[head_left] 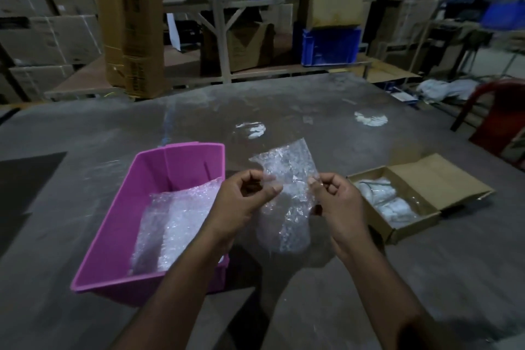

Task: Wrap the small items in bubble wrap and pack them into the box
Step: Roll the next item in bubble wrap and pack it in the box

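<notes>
Both hands are up in front of the person, each grip closed on an edge of one bubble wrap sheet [287,179]. The left hand [250,193] pinches the sheet's left edge between thumb and curled fingers; the right hand [332,193] pinches the right edge the same way. Holding the two sides apart keeps the sheet spread and hanging, which looks like a way to open it flat before something is laid in it. Whether a small item already sits inside the lower part of the sheet cannot be told; that part is pale and blurred.

The sheet hangs above the grey worktop [369,278], between the two containers. Just to the left stands a pink bin [119,207], with more bubble wrap [176,221] lying loose in it, probably the supply within easy reach of the left hand. To the right, a little apart, sits an open cardboard box [377,224] with its flap folded out to the far right; white wrapped bundles [389,202] lie inside, so some packing appears done. Placing the box on the right side would let the right hand drop each finished bundle straight in.

Far beyond the worktop are shelves with cartons and a blue crate [329,45].
</notes>
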`<state>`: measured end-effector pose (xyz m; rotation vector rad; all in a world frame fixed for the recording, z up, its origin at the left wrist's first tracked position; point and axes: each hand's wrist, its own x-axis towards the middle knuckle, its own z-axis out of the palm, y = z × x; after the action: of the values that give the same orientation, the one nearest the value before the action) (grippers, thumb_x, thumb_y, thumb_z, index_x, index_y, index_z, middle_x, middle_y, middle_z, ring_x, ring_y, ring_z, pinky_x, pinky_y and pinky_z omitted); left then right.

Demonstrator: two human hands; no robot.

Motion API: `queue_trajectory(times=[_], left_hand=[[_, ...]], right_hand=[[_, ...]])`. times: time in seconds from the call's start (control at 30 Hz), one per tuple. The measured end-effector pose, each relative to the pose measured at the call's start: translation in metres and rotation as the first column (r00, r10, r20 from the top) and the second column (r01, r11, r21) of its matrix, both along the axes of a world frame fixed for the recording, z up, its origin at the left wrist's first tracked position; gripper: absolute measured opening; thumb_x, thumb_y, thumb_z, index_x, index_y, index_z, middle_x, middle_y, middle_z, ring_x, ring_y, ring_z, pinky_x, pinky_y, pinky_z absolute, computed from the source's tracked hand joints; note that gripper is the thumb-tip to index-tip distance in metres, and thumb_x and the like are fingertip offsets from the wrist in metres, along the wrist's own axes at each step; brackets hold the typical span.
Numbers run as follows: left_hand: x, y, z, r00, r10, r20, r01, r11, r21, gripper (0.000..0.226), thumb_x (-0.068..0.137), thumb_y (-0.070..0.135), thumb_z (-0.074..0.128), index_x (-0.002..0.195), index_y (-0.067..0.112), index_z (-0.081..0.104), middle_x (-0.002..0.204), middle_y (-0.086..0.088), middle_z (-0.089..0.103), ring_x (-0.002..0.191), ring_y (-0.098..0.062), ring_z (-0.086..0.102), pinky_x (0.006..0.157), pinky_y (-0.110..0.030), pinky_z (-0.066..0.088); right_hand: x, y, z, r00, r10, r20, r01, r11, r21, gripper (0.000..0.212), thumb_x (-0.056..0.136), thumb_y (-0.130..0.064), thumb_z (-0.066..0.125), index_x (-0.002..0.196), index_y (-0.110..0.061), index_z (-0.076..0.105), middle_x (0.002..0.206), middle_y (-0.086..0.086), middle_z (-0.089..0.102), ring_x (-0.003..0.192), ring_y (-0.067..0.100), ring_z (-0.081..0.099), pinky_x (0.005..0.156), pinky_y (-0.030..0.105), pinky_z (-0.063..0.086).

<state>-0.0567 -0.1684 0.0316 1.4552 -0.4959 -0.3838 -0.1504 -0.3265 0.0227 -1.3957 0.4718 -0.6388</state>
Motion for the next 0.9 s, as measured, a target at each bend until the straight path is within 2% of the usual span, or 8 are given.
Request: queue_trajectory(times=[0.17,0.27,0.37,0.47,0.6,0.67,0.77,0.9], left_hand=[[-0.002,-0.018,-0.010,0.982,0.113,0.153,-0.129,0.987,0.096,0.020,0.085,0.021,0.081,0.098,0.012,0.069,0.101,-0.003,0.073,0.092,-0.011,0.070,0.074,-0.016,0.051],[-0.004,-0.027,-0.008,0.980,0.033,0.196,-0.054,0.993,0.102,0.016,0.088,0.020,0.078,0.089,0.012,0.065,0.094,0.000,0.071,0.085,-0.009,0.067,0.075,-0.021,0.048],[-0.007,-0.035,-0.003,0.950,-0.147,0.275,0.112,0.984,0.138,0.018,0.093,0.015,0.073,0.084,0.007,0.059,0.082,0.007,0.066,0.079,-0.008,0.061,0.077,-0.028,0.047],[-0.008,-0.038,0.007,0.880,-0.313,0.357,0.236,0.941,0.243,0.014,0.093,0.015,0.072,0.087,0.008,0.062,0.090,0.000,0.074,0.090,-0.012,0.071,0.085,-0.036,0.053],[-0.012,-0.043,0.024,0.781,-0.497,0.377,0.366,0.855,0.368,0.009,0.097,0.013,0.066,0.090,0.012,0.061,0.094,-0.004,0.077,0.095,-0.018,0.073,0.091,-0.038,0.054],[-0.015,-0.050,0.030,0.770,-0.547,0.328,0.441,0.828,0.346,0.009,0.099,0.012,0.063,0.093,0.009,0.058,0.092,-0.007,0.075,0.094,-0.022,0.072,0.092,-0.039,0.054],[-0.018,-0.063,0.033,0.800,-0.523,0.292,0.440,0.844,0.307,0.008,0.100,0.011,0.063,0.094,0.008,0.058,0.086,-0.003,0.069,0.085,-0.016,0.066,0.082,-0.033,0.051],[-0.017,-0.068,0.024,0.857,-0.490,0.162,0.431,0.852,0.297,0.034,0.085,0.019,0.083,0.106,0.009,0.059,0.082,-0.005,0.057,0.077,-0.017,0.053,0.076,-0.037,0.044]], right_hand=[[-0.024,-0.011,-0.009,0.996,-0.063,-0.059,0.058,0.996,-0.071,0.015,0.093,-0.017,0.070,0.086,-0.006,0.064,0.068,0.005,0.062,0.057,0.015,0.056,0.054,0.027,0.051],[-0.040,-0.021,-0.019,0.986,-0.030,-0.166,0.015,0.996,-0.092,0.015,0.091,-0.019,0.072,0.086,-0.008,0.063,0.069,0.001,0.062,0.063,0.014,0.058,0.061,0.029,0.055],[-0.053,-0.033,-0.025,0.962,0.030,-0.270,-0.073,0.986,-0.151,0.041,0.078,-0.041,0.082,0.109,-0.025,0.062,0.105,-0.009,0.070,0.099,0.011,0.066,0.086,0.036,0.058],[-0.064,-0.051,-0.009,0.965,-0.026,-0.260,-0.083,0.914,-0.397,0.076,0.073,-0.045,0.086,0.137,-0.045,0.045,0.144,-0.014,0.045,0.127,0.004,0.048,0.102,0.032,0.046],[-0.065,-0.069,0.018,0.939,0.117,-0.325,-0.272,0.830,-0.487,0.102,0.067,-0.045,0.090,0.148,-0.052,0.029,0.154,-0.022,0.027,0.138,-0.004,0.029,0.110,0.028,0.033],[-0.061,-0.076,0.024,0.916,0.205,-0.345,-0.365,0.783,-0.503,0.084,0.068,-0.042,0.089,0.141,-0.040,0.048,0.137,-0.028,0.050,0.122,-0.019,0.043,0.103,0.015,0.041],[-0.054,-0.088,0.025,0.908,0.328,-0.260,-0.417,0.761,-0.497,0.023,0.078,-0.027,0.083,0.095,-0.017,0.070,0.085,-0.018,0.071,0.082,-0.007,0.064,0.074,0.014,0.050],[-0.045,-0.106,0.017,0.912,0.409,-0.040,-0.403,0.869,-0.287,0.016,0.081,-0.016,0.079,0.073,-0.020,0.066,0.069,-0.007,0.064,0.069,0.006,0.059,0.067,0.020,0.048]])
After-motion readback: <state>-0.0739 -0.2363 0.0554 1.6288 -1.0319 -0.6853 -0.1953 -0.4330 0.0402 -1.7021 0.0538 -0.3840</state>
